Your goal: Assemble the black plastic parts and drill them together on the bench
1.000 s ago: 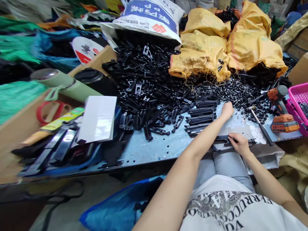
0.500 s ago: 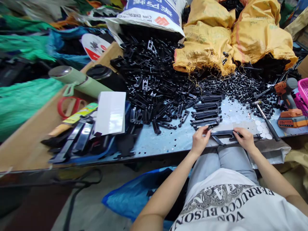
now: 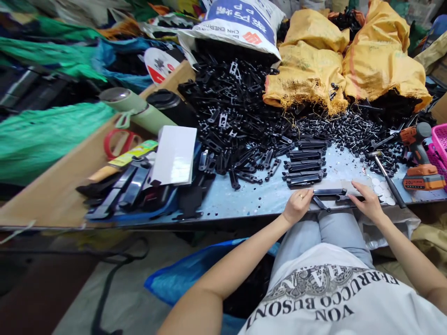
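Note:
My left hand [image 3: 298,204] is closed round the left end of a long black bar-shaped part [image 3: 330,191] near the table's front edge. A thin black arm [image 3: 320,203] slants down from under that bar; whether it is joined to it I cannot tell. My right hand [image 3: 367,201] is just beyond the bar's right end, thumb and fingers apart. Its thumb is close to another black piece [image 3: 343,197] on the table. Behind my hands lies a row of several similar black assembled parts [image 3: 305,165].
Loose black parts [image 3: 240,111] and small screws or pins [image 3: 352,130] heap at the back, below yellow sacks [image 3: 309,74]. At right lie a hammer [image 3: 388,180], a cordless drill [image 3: 419,158] and pale discs [image 3: 383,190]. Scissors [image 3: 117,144] and a white box [image 3: 173,156] are at left.
My right hand has come off the bar's right end and moved slightly right, its fingers parting. My left hand still grips the left end. The camera view has shifted a little.

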### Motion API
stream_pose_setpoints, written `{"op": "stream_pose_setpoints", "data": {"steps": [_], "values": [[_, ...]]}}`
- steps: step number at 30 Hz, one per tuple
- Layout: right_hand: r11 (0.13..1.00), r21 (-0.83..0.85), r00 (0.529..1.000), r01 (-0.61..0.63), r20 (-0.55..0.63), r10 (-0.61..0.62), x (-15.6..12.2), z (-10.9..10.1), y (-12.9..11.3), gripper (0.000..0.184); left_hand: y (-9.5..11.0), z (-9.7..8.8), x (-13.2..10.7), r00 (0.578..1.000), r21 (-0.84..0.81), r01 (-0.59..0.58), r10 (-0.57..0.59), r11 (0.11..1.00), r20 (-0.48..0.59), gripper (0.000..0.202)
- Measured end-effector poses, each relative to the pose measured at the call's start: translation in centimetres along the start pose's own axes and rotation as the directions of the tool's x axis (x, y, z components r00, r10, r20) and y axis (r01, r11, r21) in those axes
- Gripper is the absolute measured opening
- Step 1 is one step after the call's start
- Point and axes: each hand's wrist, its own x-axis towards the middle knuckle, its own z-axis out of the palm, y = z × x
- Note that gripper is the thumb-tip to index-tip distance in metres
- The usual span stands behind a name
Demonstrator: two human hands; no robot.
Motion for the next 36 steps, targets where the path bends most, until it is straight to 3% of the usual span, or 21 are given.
{"op": "stream_pose_setpoints", "data": {"steps": [5, 7, 9, 11, 14, 17, 22, 24, 26, 28, 29, 31, 33, 35, 36], "values": [[0.991, -0.037, 0.988, 0.129, 0.094, -0.125, 1.3, -0.8, -1.5, 0.039, 1.1, -1.3, 0.4, 0.997, 0.148, 0.022, -0.033, 0.989, 0.072, 0.022], [0.981, -0.146, 0.985, 0.131, 0.127, -0.112, 1.0, -1.0, -0.8, 0.050, 2.0, -1.4, 1.2, 0.990, 0.188, -0.049, 0.022, 0.981, 0.142, 0.030], [0.949, -0.287, 0.980, 0.130, 0.180, -0.080, 0.4, -1.3, 0.7, 0.063, 3.0, -1.0, 2.5, 0.947, 0.150, -0.187, 0.138, 0.971, 0.290, 0.041], [0.904, -0.392, 0.960, 0.171, 0.274, -0.063, 0.0, -1.7, 2.1, 0.060, 3.8, -0.4, 4.1, 0.885, 0.114, -0.243, 0.171, 0.963, 0.433, 0.048], [0.864, -0.434, 0.920, 0.257, 0.382, -0.082, 0.5, -2.4, 2.9, 0.056, 4.1, 0.1, 6.0, 0.840, 0.135, -0.145, 0.050, 0.980, 0.541, 0.045], [0.882, -0.336, 0.882, 0.331, 0.444, -0.162, 2.0, -3.3, 1.8, 0.059, 3.5, -0.4, 6.6, 0.838, 0.086, -0.046, -0.009, 0.995, 0.545, 0.047], [0.942, -0.020, 0.824, 0.336, 0.490, -0.283, 4.6, -4.7, -2.1, 0.060, 3.2, -3.6, 5.5, 0.932, -0.033, 0.057, -0.041, 0.998, 0.361, 0.053], [0.923, 0.227, 0.817, 0.309, 0.434, -0.380, 5.0, -5.0, -3.8, 0.061, 4.3, -5.6, 4.9, 0.960, -0.209, 0.040, 0.020, 0.977, 0.279, 0.057], [0.812, 0.521, 0.799, 0.263, 0.354, -0.486, 4.7, -4.9, -5.9, 0.062, 6.2, -7.6, 4.3, 0.979, -0.459, 0.027, 0.070, 0.888, 0.194, 0.060], [0.644, 0.739, 0.792, 0.198, 0.266, -0.550, 4.0, -4.0, -8.2, 0.059, 8.5, -9.1, 3.9, 0.994, -0.641, 0.045, 0.031, 0.766, 0.106, 0.061], [0.568, 0.804, 0.812, 0.177, 0.207, -0.546, 3.5, -3.2, -9.3, 0.057, 9.7, -9.5, 3.7, 0.998, -0.690, 0.039, -0.002, 0.723, 0.055, 0.061], [0.490, 0.858, 0.915, 0.156, 0.062, -0.399, 2.8, -0.9, -11.5, 0.052, 11.5, -9.5, 3.5, 0.992, -0.713, 0.008, -0.097, 0.702, -0.085, 0.060], [0.524, 0.842, 0.990, 0.130, -0.079, -0.118, 2.7, 2.0, -13.0, 0.049, 12.1, -8.6, 3.2, 0.965, -0.647, -0.060, -0.123, 0.760, -0.234, 0.061], [0.630, 0.775, 0.984, 0.058, -0.150, 0.094, 3.3, 4.4, -13.0, 0.044, 11.3, -7.1, 2.6, 0.949, -0.496, -0.128, -0.040, 0.859, -0.314, 0.065], [0.694, 0.719, 0.979, 0.036, -0.166, 0.121, 3.8, 5.1, -12.4, 0.041, 10.3, -6.3, 2.2, 0.950, -0.392, -0.154, 0.027, 0.907, -0.311, 0.068]]}}
